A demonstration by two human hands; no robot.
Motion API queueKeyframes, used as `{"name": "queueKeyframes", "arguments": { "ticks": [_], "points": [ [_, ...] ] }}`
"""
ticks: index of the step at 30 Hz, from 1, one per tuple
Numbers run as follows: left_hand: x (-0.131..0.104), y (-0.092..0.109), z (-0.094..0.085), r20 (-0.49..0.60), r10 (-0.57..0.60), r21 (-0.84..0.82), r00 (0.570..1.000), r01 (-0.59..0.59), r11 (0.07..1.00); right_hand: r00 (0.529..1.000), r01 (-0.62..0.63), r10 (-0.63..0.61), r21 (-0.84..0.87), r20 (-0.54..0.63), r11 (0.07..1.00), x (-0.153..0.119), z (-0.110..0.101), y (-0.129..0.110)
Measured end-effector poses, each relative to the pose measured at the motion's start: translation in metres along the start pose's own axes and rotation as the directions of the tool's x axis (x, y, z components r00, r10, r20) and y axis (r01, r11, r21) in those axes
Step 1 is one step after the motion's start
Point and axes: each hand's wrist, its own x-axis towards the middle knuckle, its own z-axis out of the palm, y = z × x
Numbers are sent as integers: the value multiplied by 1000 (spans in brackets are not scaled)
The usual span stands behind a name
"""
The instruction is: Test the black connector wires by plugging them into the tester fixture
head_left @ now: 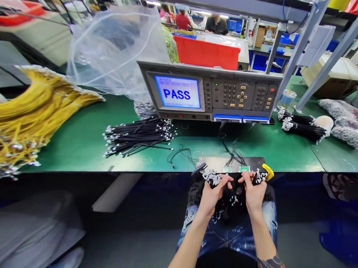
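My left hand (213,193) is closed around a bundle of black cables whose white connectors (212,177) stick out above the fist. Likewise my right hand (254,192) grips a bundle of black cables with white connectors (260,176). Both hands are at the table's front edge, thumbs and forefingers close to two small green circuit boards (244,169) on a black plate (255,163). Thin black wires run from the boards up to the cable tester (210,92), whose screen (177,92) reads PASS. A yellow clamp handle (268,172) is beside my right hand.
On the green table (77,145) lie a pile of black cables (137,136), yellow cables (34,108) at the far left and tied black bundles (304,127) at the right. A red bin (206,52) is behind the tester. A person's leg (35,230) shows at lower left.
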Motion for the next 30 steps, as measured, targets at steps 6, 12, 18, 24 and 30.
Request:
{"name": "queueKeyframes", "arguments": {
  "ticks": [6, 12, 18, 24, 30],
  "points": [
    [6, -1, 2, -78, 49, 73, 996, -44, 996, 1000, -15, 14, 37, 11, 999, 3, 0, 0],
    [7, -2, 2, -64, 66, 106, 996, -59, 993, 999, -26, 25, 38, 34, 999, 4, -4, 0],
    [7, -1, 3, -75, 109, 136, 991, -98, 986, 999, -14, 13, 33, 44, 999, 6, -6, 4],
    [6, -5, 8, -144, 109, 90, 984, -97, 991, 998, -13, 10, 47, 57, 999, 4, -7, 4],
    [7, -5, 11, -164, 129, 81, 978, -117, 990, 994, -47, 42, 47, 99, 998, 4, -15, 7]
  ]
}}
